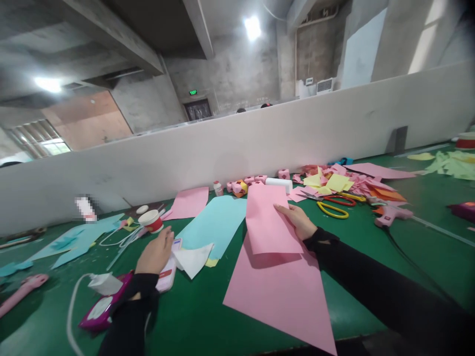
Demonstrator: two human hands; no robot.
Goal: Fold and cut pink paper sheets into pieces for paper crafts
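The person's right hand (299, 221) is pinching the right edge of a pink rectangular sheet of paper (267, 222), thumb on top and fingers underneath, and is holding it lifted off the green table top (193, 316) so that its far end is tilting up toward the white partition wall (260, 143). The sheet is looking flat and uncreased, with clean straight edges and no cuts or glue showing, so the paper work on it appears to be at its start. It is hanging just above a larger pink sheet of paper (285, 296), which is lying flat on the table with one corner pointing toward the person; that one too is looking whole.

The left hand (156, 253) is resting with curled fingers on a white-and-pink smartphone (168, 269), touching it rather than clearly gripping it; whether the fingers are closing around it cannot be told. Beside the phone a small white folded paper triangle (193, 259) is lying on the edge of a light blue sheet of paper (215, 225).

Judging by the row of small pink folded paper pieces (256, 180) standing along the wall and the heap of pink and yellow paper scraps (341, 183) to the right, some pieces are already finished, while the held sheet is still waiting to be folded or cut. Red-and-yellow-handled scissors (336, 203) and a pink glue gun (391, 215) are lying unused, well apart from both hands.
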